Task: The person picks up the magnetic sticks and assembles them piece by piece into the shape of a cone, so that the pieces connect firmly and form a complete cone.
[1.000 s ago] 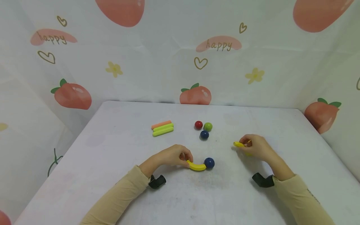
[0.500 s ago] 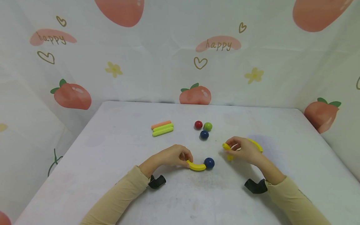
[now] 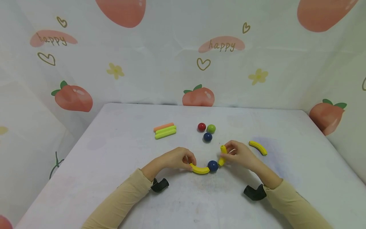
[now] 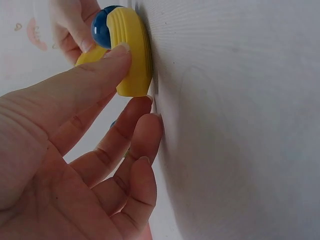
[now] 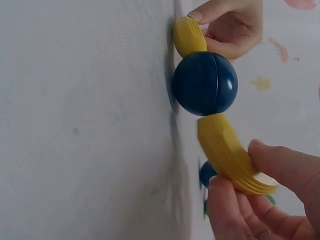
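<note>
My left hand [image 3: 177, 158] pinches one end of a curved yellow rod [image 3: 201, 170] lying on the table. Its other end touches a dark blue ball [image 3: 213, 166]. To the right, my right hand [image 3: 240, 155] grips a second curved yellow rod [image 3: 222, 156] between thumb and fingers. That rod is tilted up, its lower end right beside the ball; in the right wrist view this yellow rod [image 5: 227, 152] appears to meet the blue ball [image 5: 205, 84], though contact is hard to tell. In the left wrist view the thumb presses on the ribbed yellow rod [image 4: 131, 55].
A third curved yellow rod [image 3: 258, 148] lies right of my right hand. Farther back sit a red ball [image 3: 201, 127], a green ball [image 3: 211, 128] and another blue ball [image 3: 207, 137]. Two yellow-green sticks [image 3: 166, 133] and an orange stick [image 3: 163, 127] lie at back left.
My right hand has picked up a curved yellow rod and carried it left to the blue ball, turning it more upright. Another yellow rod has come into view behind it. My left hand has stayed put.
</note>
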`<control>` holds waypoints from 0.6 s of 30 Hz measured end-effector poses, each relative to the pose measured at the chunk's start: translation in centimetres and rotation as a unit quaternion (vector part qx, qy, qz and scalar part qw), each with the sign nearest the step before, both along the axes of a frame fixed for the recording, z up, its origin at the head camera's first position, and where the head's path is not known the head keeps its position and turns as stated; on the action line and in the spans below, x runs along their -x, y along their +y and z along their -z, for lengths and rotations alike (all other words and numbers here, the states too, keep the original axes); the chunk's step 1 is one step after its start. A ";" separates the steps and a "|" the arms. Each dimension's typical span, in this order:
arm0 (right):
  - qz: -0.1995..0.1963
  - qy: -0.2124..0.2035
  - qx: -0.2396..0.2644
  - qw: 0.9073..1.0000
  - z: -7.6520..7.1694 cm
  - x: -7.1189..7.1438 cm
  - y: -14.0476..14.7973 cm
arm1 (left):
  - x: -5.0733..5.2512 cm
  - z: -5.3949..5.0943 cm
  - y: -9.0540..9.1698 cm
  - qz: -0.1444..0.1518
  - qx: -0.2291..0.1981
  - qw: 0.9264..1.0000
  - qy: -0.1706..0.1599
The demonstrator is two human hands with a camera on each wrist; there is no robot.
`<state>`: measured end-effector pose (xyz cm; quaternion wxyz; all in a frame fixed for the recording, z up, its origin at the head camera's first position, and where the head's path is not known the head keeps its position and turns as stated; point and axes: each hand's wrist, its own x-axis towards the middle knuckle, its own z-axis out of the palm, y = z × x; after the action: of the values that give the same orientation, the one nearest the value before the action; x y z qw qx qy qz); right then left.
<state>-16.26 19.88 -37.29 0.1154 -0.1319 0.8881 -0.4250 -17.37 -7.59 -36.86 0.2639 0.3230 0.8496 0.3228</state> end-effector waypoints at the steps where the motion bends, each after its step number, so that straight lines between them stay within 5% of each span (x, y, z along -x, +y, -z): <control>1: 0.003 -0.010 0.008 1.000 0.0 0.0 -0.1 | 0.0 0.0 0.0 0.001 0.000 1.000 0.000; 18: 0.025 -0.078 0.027 0.996 0.2 -0.1 -1.0 | -0.2 0.0 0.4 0.023 -0.008 1.000 0.005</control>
<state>-16.18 18.89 -37.53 0.1698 -0.0794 0.8675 -0.4608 -17.15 -7.23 -36.86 0.2649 0.3460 0.8405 0.3220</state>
